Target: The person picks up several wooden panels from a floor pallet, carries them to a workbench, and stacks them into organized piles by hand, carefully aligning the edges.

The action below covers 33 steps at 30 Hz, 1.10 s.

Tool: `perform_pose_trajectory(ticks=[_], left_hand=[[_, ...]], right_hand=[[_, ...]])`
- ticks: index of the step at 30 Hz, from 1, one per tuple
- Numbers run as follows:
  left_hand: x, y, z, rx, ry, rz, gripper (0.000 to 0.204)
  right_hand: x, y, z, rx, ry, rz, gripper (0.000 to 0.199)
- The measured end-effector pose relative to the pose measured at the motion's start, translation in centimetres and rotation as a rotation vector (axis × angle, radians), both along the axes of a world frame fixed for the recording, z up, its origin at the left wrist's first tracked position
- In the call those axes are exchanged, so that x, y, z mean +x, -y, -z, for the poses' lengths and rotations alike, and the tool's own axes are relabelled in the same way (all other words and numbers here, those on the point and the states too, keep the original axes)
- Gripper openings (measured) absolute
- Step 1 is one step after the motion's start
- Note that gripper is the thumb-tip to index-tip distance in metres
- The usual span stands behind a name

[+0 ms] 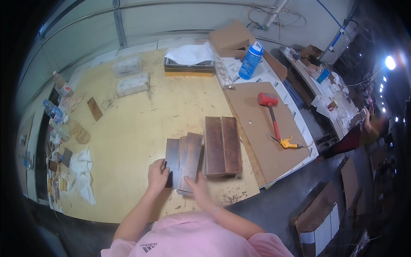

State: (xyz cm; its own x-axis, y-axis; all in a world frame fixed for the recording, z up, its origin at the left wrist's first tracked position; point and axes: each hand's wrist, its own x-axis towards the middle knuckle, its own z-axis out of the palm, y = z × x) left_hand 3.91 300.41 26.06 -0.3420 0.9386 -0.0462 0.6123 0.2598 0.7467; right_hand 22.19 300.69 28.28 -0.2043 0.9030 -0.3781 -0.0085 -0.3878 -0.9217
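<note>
Several short dark brown wood planks lie in a loose, fanned stack [189,156] in front of me on the table. My left hand [157,174] is closed at the left edge of the darker plank [172,160], its fingertips partly hidden. My right hand [198,190] grips the near end of the fanned planks, thumb on the top one and other fingers out of sight at the side. Just to the right stands a neater stack of reddish-brown planks [223,145] in two columns, apart from my fingers.
On the right, a red mallet [268,99] and a yellow air blow gun [289,143] lie on cardboard [257,158]. Behind stand a blue bottle [251,61] and a cloth-topped box [189,68]. Wrapped blocks [133,84], bottles [79,131] and a white cloth [82,171] sit leftward. A person [364,132] is far right.
</note>
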Motion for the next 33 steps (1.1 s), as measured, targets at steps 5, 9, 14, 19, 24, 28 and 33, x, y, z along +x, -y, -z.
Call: perform_pose_trajectory(ticks=[5,9,14,19,24,28,33], left_hand=[[1.5,0.0,2.6,-0.049,-0.201,-0.058,0.059],[0.7,-2.0,4.2,-0.236,-0.027,-0.119,0.045],[0.8,-2.9,4.8,-0.196,0.334,-0.132,0.026],[-4.2,-1.4,4.4,-0.025,0.413,-0.261,0.015],[-2.1,-0.9,-5.5,0.072,1.036,-0.251,0.013],[1.6,-1.4,-4.9,0.083,1.013,-0.13,0.016],[1.8,-0.7,-2.0,0.091,0.542,0.016,0.037]], right_hand=[[0.1,-0.6,2.9,-0.081,-0.228,0.001,0.053],[0.2,-0.4,3.1,-0.075,-0.197,0.008,0.048],[0.9,-0.6,4.9,-0.08,-0.196,-0.016,0.057],[0.5,-0.5,2.1,-0.054,-0.15,-0.031,0.068],[0.6,-1.0,4.1,-0.05,-0.154,-0.105,0.079],[0.3,-0.8,5.1,-0.142,-0.232,-0.057,0.07],[0.2,-0.5,4.0,-0.252,-0.431,0.03,0.052]])
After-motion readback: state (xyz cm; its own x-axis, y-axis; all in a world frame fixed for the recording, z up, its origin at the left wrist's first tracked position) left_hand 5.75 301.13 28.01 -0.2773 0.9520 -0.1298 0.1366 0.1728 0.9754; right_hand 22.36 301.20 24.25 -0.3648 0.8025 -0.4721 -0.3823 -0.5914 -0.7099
